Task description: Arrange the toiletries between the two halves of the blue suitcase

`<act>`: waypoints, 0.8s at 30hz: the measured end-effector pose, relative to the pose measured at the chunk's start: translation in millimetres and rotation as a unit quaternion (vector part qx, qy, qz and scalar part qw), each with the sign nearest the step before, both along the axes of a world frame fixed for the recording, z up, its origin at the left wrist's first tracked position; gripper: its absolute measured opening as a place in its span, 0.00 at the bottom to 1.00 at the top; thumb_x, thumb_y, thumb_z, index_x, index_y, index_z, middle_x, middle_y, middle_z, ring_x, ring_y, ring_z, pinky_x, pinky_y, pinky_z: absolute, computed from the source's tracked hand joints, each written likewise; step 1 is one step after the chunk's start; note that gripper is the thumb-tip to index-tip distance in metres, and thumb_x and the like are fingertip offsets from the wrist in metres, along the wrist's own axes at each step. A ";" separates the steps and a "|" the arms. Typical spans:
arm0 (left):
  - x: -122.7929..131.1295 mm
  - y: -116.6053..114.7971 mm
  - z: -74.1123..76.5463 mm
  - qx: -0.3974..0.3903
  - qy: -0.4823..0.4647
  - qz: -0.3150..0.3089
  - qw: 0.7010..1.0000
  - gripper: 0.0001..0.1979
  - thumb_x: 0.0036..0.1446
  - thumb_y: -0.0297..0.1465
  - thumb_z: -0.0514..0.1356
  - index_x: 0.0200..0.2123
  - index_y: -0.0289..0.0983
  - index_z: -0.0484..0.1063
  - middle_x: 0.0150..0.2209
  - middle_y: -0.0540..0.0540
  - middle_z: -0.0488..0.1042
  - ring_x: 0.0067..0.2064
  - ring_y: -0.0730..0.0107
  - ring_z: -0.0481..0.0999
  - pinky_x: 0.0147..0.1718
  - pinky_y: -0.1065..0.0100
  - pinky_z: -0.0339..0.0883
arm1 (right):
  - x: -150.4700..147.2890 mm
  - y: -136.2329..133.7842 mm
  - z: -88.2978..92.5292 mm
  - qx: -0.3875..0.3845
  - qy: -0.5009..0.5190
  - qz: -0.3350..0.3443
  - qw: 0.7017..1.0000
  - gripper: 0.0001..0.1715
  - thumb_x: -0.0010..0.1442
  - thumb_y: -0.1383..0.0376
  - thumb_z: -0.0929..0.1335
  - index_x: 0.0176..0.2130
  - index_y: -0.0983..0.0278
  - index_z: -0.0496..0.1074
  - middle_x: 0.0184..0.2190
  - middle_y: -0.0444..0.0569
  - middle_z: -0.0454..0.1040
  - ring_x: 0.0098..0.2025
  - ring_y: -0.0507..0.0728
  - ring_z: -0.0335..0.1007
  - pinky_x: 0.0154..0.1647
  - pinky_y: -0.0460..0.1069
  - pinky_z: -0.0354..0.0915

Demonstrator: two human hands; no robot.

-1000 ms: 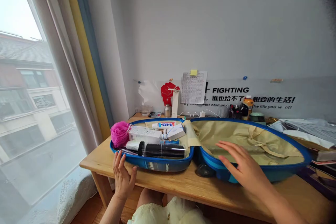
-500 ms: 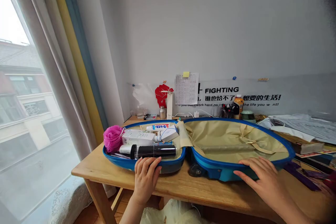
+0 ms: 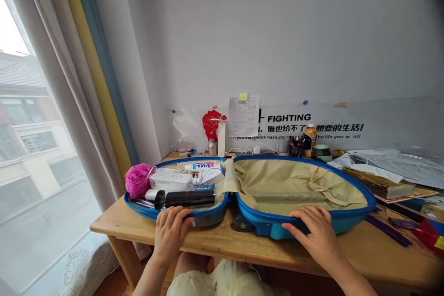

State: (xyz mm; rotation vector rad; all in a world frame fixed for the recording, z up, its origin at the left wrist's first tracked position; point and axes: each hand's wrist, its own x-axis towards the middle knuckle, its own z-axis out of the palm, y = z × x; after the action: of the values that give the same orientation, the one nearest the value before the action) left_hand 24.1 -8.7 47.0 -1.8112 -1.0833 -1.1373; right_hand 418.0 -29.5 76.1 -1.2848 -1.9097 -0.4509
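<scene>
**An open blue hard-shell suitcase (image 3: pixel 253 222) lies flat on a pale wooden counter (image 3: pixel 222 243)**

The suitcase sits along the front edge of the counter, its two halves side by side and joined by a beige fabric flap (image 3: pixel 229 179). The left hand (image 3: pixel 169 233) rests on the front rim of the left half, its bent fingers over the edge and its thumb stretched out to the side. The right hand (image 3: pixel 315 233) touches the front rim of the right half in a wide shape, fingertips on the edge and thumb well apart against the outer wall. How firmly either one presses cannot be told.

A ruffled pink mesh bath puff (image 3: pixel 139 180) sits at the far left end, bulging over the rim. Just behind the left hand, a dark cylindrical bottle (image 3: pixel 190 198) lies on its side along the front. Behind it are a long white carton (image 3: pixel 171 179), a smaller white box (image 3: pixel 213 174) and, at the back, a white tube with blue and red print (image 3: pixel 200 166).

The right half shows beige lining with a knotted beige strap (image 3: pixel 324 189). A black wheel (image 3: pixel 242 223) juts out near the join. Beyond the suitcase stands an orange bottle with a dark label (image 3: pixel 309 140); loose papers (image 3: pixel 398 164) spread at right.
</scene>
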 end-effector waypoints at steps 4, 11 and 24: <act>-25.1 0.3 2.2 0.004 0.011 0.014 1.000 0.10 0.64 0.38 0.54 0.39 0.43 0.73 0.36 0.48 0.74 0.39 0.66 0.71 0.43 0.64 0.61 | -32.6 -5.2 7.3 0.025 -0.004 0.012 1.000 0.21 0.61 0.46 0.63 0.30 0.58 0.69 0.26 0.43 0.75 0.32 0.55 0.69 0.43 0.54 0.53; -68.6 4.4 0.3 -0.018 -0.010 0.039 0.999 0.11 0.64 0.40 0.54 0.40 0.43 0.73 0.37 0.47 0.74 0.40 0.64 0.71 0.43 0.63 0.64 | -83.4 -7.7 5.5 0.052 0.004 0.014 0.999 0.14 0.63 0.52 0.63 0.32 0.58 0.68 0.28 0.41 0.76 0.33 0.54 0.70 0.46 0.55 0.51; -97.0 -0.6 49.4 -0.147 -0.033 0.054 0.987 0.16 0.65 0.40 0.49 0.41 0.45 0.77 0.42 0.45 0.75 0.44 0.63 0.73 0.46 0.62 0.67 | -27.3 -8.5 1.0 0.193 -0.006 0.017 0.981 0.15 0.65 0.59 0.59 0.48 0.59 0.67 0.41 0.50 0.75 0.48 0.60 0.70 0.57 0.58 0.53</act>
State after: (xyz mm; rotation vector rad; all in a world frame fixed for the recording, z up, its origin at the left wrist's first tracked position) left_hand -72.9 -9.3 96.4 -1.9213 -1.4323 -1.0204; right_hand 390.7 -38.1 77.0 -0.9942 -1.7421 -0.7694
